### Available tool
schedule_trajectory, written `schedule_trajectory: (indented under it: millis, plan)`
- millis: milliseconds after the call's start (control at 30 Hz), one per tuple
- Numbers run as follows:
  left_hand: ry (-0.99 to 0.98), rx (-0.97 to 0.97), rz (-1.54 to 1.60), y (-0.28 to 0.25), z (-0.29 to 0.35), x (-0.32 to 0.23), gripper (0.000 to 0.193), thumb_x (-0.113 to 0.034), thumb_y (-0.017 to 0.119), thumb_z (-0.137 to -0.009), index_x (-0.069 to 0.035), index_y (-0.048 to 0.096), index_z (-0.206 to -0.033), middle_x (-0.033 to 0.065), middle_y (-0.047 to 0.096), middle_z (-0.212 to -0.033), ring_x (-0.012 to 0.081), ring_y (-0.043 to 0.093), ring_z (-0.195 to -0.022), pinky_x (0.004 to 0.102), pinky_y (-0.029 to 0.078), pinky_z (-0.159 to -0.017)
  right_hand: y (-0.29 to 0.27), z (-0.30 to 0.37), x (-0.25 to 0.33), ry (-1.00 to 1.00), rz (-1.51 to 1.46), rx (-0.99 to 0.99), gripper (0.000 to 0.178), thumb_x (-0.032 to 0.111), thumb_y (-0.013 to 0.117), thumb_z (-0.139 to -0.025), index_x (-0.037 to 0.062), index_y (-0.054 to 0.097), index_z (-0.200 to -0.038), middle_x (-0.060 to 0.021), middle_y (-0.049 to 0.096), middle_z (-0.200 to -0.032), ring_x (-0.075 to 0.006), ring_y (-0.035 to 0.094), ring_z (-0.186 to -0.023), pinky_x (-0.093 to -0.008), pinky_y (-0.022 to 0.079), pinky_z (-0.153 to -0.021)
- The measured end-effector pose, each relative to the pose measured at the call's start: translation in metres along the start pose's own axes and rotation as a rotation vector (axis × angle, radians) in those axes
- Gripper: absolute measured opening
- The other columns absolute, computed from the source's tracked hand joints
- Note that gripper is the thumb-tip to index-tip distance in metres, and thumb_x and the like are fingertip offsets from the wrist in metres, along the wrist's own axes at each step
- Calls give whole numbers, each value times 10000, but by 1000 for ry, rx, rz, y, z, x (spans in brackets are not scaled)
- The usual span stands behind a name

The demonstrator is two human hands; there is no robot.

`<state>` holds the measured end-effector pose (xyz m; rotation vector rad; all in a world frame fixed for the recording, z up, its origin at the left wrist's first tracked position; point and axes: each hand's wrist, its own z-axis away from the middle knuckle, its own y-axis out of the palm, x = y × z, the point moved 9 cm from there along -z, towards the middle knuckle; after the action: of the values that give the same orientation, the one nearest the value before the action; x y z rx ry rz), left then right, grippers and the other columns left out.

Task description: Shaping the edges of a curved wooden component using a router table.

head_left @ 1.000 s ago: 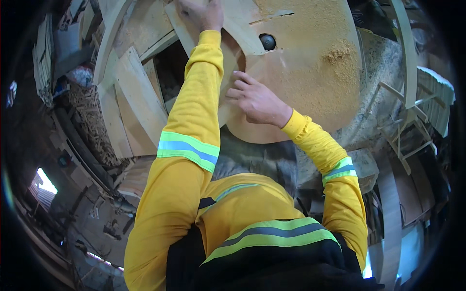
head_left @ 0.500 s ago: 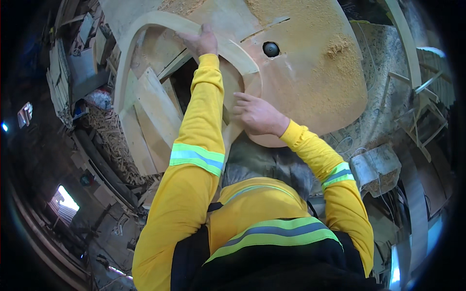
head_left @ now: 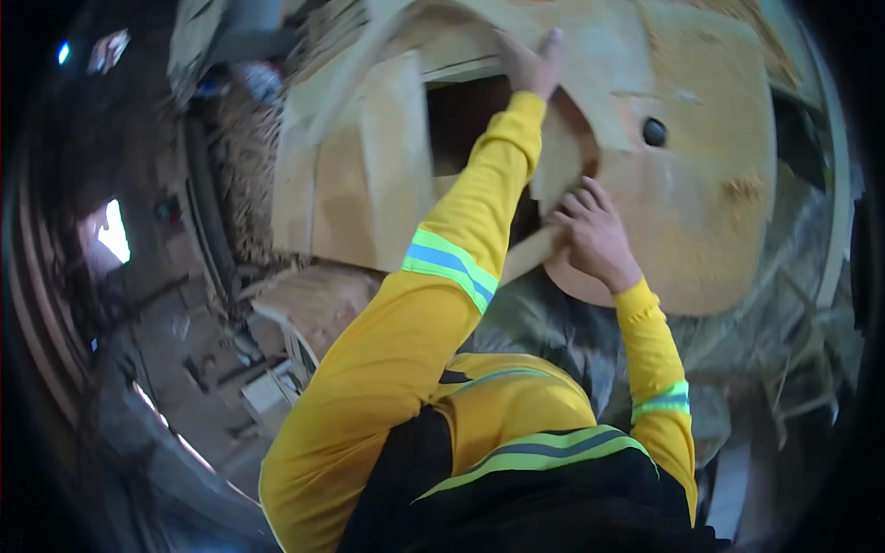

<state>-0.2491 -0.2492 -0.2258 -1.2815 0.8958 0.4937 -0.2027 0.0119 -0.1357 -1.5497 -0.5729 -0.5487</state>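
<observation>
A curved, pale wooden piece arches over the work surface, blurred by motion. My left hand is closed over its upper right stretch, thumb pointing away from me. My right hand lies near the piece's right end, its fingers loosely bent and apart; whether they touch the wood I cannot tell. Right of both hands, a dark round spindle stands in a hole in the rounded wooden tabletop. Beneath my left forearm, flat boards border a dark opening.
Sawdust lies on the tabletop's right side. Wood scraps are heaped on the left. Below them a curved wooden part stands near the floor. A long pale strip runs along the right.
The view has swung, so the bench and both hands sit farther right in it. My left hand still grips the curved piece; my right hand has stayed near its end.
</observation>
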Motion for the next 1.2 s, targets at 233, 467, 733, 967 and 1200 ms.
schedule_trajectory:
  millis: [233, 467, 733, 967, 1200]
  plan:
    - [254, -208, -560, -233, -92, 92, 1059, -365, 841, -669, 94, 319, -1469, 316, 384, -1499, 446, 327, -1425, 477, 255, -1201, -7, 10, -4, 99, 28, 43, 407, 34, 626, -645, 148, 699, -1028, -51, 596, -1028, -266, 546, -1140, -445, 280, -1200]
    - [99, 497, -1228, -289, -193, 212, 658, -383, 883, -659, 12, 665, -1138, 240, 689, -1092, 405, 655, -1019, 475, 510, -913, -2, -6, -2, 85, 87, 78, 348, 63, 664, -625, 105, 632, -969, -76, 542, -953, -285, 542, -1092, -457, 276, -1206]
    - [-50, 360, -1180, -384, -160, 191, 483, -299, 733, -669, 37, 664, -1010, 296, 670, -1035, 463, 640, -1005, 516, 513, -860, -36, -29, -16, 27, 106, -54, 216, 109, 632, -748, 85, 612, -962, -79, 562, -995, -262, 548, -1174, -439, 295, -1212]
    - [-132, 309, -1023, -483, 2, 281, 451, -192, 702, -611, 67, 631, -973, 241, 689, -923, 388, 664, -841, 479, 522, -766, -37, 4, -33, 104, -75, -186, 461, 78, 586, -801, 50, 611, -1260, -112, 517, -1458, -308, 400, -1419, -447, 296, -1208]
    - [-462, 128, -461, -457, 74, 299, 395, -85, 694, -570, 59, 601, -926, 159, 632, -743, 280, 610, -677, 428, 504, -652, 5, 88, -2, 459, -352, -354, 1006, 141, 751, -707, 11, 223, -1552, -276, 174, -1609, -433, 211, -1488, -490, 195, -1222]
